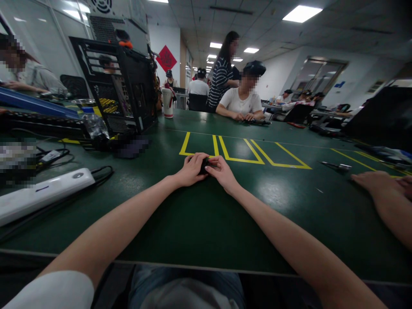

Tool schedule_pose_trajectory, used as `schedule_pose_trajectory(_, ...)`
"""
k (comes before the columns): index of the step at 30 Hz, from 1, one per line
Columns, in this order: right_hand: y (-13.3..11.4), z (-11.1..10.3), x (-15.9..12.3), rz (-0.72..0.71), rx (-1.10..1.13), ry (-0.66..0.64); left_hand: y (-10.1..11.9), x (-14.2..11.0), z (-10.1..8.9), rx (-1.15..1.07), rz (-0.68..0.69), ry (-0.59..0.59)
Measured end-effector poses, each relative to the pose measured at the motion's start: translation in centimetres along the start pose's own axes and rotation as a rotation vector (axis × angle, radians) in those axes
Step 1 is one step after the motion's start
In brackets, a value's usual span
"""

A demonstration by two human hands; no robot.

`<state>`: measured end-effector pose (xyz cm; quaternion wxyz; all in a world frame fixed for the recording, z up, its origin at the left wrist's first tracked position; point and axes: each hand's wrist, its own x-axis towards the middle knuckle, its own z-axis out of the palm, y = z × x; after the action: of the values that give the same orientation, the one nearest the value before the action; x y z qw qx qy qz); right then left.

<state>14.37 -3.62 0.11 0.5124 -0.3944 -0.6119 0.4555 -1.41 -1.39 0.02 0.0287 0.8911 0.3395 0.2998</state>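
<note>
Both my arms reach forward over a dark green table (pixel 199 223). My left hand (pixel 190 170) and my right hand (pixel 222 171) meet at the table's middle, fingers curled around a small black object (pixel 203 165) held between them. The object is mostly hidden by my fingers, so I cannot make out what it is. It rests on or just above the table, next to yellow taped outlines (pixel 238 151).
An open black computer case (pixel 119 94) stands at the left, with a white power strip (pixel 41 193) and cables in front of it. A screwdriver (pixel 336 166) lies to the right. Another person's hand (pixel 376 182) rests at the right edge. A person sits across the table.
</note>
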Motion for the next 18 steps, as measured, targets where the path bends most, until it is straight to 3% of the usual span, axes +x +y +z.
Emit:
schedule_pose_trajectory(3, 0.08, -0.11, 0.21, 0.059, 0.004, -0.024, -0.05, -0.01, 0.03, 0.000, -0.006, 0.000)
schedule_pose_trajectory(7, 0.05, -0.31, 0.14, 0.028, 0.007, -0.087, -0.02, -0.06, -0.03, 0.000, -0.009, -0.007)
schedule_pose_trajectory(18, 0.17, -0.19, 0.49, 0.063, 0.040, -0.031, -0.12, -0.01, 0.05, -0.013, -0.005, 0.005)
